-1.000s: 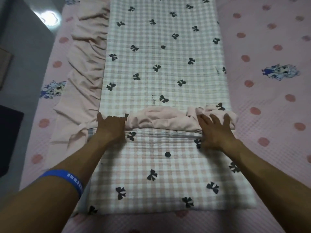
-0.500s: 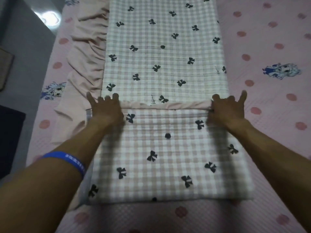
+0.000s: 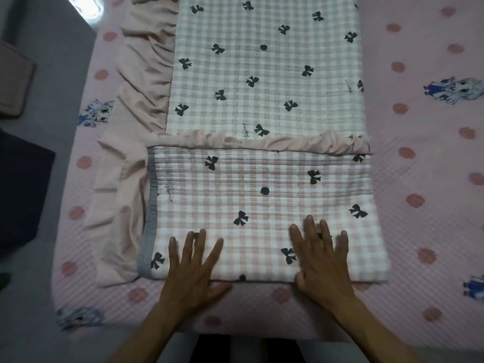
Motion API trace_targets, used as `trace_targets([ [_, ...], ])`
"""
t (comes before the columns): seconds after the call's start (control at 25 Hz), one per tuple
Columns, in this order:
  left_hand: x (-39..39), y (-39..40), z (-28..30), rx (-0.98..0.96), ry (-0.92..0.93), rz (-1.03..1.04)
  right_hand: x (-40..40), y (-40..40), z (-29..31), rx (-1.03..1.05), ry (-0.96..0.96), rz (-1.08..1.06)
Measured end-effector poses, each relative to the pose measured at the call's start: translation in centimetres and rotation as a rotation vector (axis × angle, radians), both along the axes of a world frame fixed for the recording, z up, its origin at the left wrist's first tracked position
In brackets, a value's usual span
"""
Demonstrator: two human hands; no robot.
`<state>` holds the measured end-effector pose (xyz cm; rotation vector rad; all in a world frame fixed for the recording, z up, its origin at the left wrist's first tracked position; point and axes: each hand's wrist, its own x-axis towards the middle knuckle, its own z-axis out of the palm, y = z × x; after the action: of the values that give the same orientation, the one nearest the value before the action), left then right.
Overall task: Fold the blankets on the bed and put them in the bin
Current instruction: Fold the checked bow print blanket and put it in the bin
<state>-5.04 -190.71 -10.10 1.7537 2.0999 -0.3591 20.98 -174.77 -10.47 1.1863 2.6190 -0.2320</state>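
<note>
Our left hand (image 3: 192,268) and right hand (image 3: 320,260) lie flat with fingers spread on the near edge of the blanket (image 3: 262,205), grasping nothing; we judge they press there to set the crease of the fold; the near end of the checked, bow-printed blanket lies doubled over the rest, its pink ruffle (image 3: 262,142) bunched along the fold's far edge; another ruffle strip (image 3: 146,74) spills off the left side; the whole blanket rests lengthwise on the pink dotted bed (image 3: 419,205); no bin shows, so more folding likely comes first; grey floor (image 3: 47,61) lies to our left.
</note>
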Motion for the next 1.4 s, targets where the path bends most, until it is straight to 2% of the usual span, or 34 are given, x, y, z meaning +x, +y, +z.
trace_targets([
  [0.08,0.7,-1.9,0.5,-0.070,-0.004,0.005,2.8,-2.1,-0.3,-0.027,-0.059,0.060],
  [0.16,0.1,-2.0,0.3,-0.060,0.059,0.030,5.0,-2.3,-0.7,0.004,-0.104,0.067],
  [0.32,-1.5,0.0,-1.9,0.179,0.234,-0.022,5.8,0.7,-2.0,0.149,-0.090,0.052],
  [0.36,-2.0,0.4,-2.1,0.189,0.263,-0.041,5.4,1.1,-2.1,0.171,-0.096,0.069],
  [0.48,-2.3,1.4,0.7,0.178,0.291,-0.068,4.9,0.6,-0.7,0.260,-0.070,0.080],
  [0.6,-2.1,0.9,4.7,0.153,0.275,-0.081,5.4,-0.6,3.4,0.334,-0.010,0.012],
  [0.8,-1.3,-5.3,10.7,0.202,0.194,-0.040,6.6,-7.2,10.3,0.243,-0.051,-0.015],
  [0.88,0.4,-10.0,12.1,0.281,0.185,-0.052,8.5,-11.3,12.4,0.187,-0.072,0.040],
  [0.96,2.7,-15.7,13.0,0.302,0.141,-0.014,11.3,-16.1,15.0,0.167,-0.015,0.098],
  [1.04,6.1,-20.9,14.9,0.193,0.112,-0.013,14.5,-21.0,17.4,0.021,-0.041,0.094],
  [1.12,9.7,-23.9,18.0,0.071,0.121,-0.054,17.7,-24.0,18.3,-0.165,-0.105,-0.010],
  [1.24,11.5,-25.5,21.9,0.061,0.089,0.055,20.1,-25.3,19.4,-0.123,-0.139,-0.016],
  [1.4,10.4,-23.1,24.4,0.061,0.152,0.133,18.0,-21.4,23.2,-0.021,-0.132,0.020],
])
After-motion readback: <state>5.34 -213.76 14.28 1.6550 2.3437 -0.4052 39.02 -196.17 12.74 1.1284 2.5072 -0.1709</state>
